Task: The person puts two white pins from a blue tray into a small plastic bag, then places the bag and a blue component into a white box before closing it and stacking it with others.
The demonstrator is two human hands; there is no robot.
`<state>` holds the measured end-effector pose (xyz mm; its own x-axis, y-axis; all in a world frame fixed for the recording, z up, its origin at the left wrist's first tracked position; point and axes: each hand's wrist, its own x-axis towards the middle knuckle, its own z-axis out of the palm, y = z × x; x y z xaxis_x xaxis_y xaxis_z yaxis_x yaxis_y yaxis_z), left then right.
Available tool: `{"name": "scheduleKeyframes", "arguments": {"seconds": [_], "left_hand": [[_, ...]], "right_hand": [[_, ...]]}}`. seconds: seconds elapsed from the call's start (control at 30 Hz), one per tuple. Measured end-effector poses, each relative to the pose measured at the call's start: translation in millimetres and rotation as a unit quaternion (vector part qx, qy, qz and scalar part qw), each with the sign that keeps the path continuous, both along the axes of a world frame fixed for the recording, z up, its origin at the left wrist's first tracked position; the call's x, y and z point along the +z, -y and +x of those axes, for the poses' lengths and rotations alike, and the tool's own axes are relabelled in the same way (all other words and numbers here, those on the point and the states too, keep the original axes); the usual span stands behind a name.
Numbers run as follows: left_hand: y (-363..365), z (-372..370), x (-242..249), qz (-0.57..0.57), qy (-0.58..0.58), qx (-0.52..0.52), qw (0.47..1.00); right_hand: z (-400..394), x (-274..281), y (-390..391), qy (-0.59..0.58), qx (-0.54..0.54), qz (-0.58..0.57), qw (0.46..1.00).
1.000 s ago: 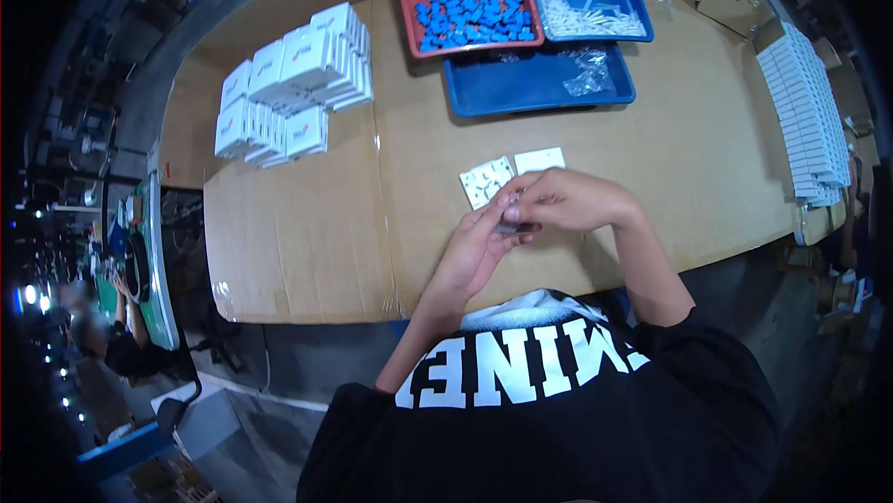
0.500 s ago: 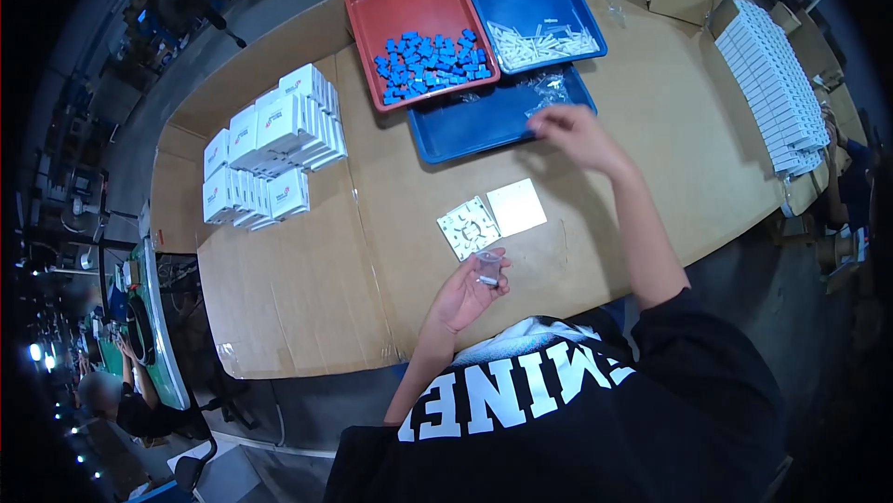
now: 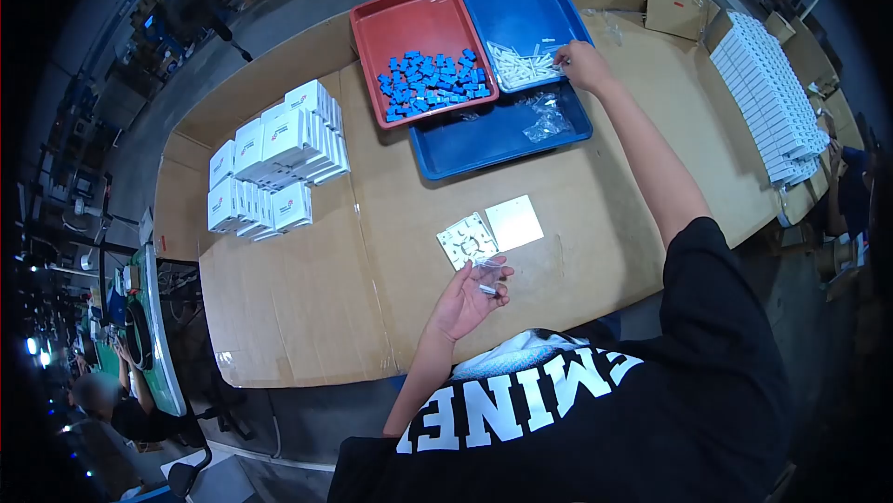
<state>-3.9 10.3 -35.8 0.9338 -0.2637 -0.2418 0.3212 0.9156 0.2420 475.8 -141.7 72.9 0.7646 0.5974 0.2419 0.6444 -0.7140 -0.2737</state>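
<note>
My left hand (image 3: 462, 306) is closed on a small clear plastic bag (image 3: 486, 273), which has a small whitish piece inside near its lower end. Just beyond the bag lie a white square plate with cut-outs (image 3: 468, 240) and a plain white square plate (image 3: 514, 223), side by side on the table. My right hand (image 3: 584, 67) reaches over the near right corner of the upper blue tray (image 3: 512, 2), beside a heap of thin white sticks (image 3: 521, 67). Its fingers are pinched together, and whatever they hold is too small to make out.
A red tray (image 3: 409, 24) holds many blue pieces (image 3: 433, 82). Below it, a second blue tray (image 3: 465, 151) contains clear plastic bags (image 3: 547, 119). Stacked white boxes (image 3: 270, 154) stand left; rows of white pieces (image 3: 767, 98) line the right. Another person (image 3: 130, 401) works at far left.
My right hand has moved up and away from me, from above the lower blue tray to the white sticks. My left hand keeps holding the bag. The view has shifted slightly.
</note>
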Motion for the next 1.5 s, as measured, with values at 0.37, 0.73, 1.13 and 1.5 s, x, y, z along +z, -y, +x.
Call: {"name": "scheduleKeyframes", "arguments": {"seconds": [0.37, 0.73, 1.13, 1.5], "left_hand": [[-1, 2, 8, 0.023, 0.011, -0.014, 1.0], [-1, 1, 4, 0.007, 0.017, -0.009, 1.0], [-2, 4, 62, 0.041, -0.123, 0.12, 0.984], [-1, -1, 78, 0.121, -0.08, 0.106, 0.984]], "right_hand": [[22, -11, 0, 0.048, 0.012, -0.029, 0.998], [-14, 17, 25, -0.262, 0.002, 0.342, 0.902], [-300, -33, -9, -0.57, -0.008, 0.395, 0.721], [-334, -11, -23, -0.584, 0.056, 0.408, 0.699]]}}
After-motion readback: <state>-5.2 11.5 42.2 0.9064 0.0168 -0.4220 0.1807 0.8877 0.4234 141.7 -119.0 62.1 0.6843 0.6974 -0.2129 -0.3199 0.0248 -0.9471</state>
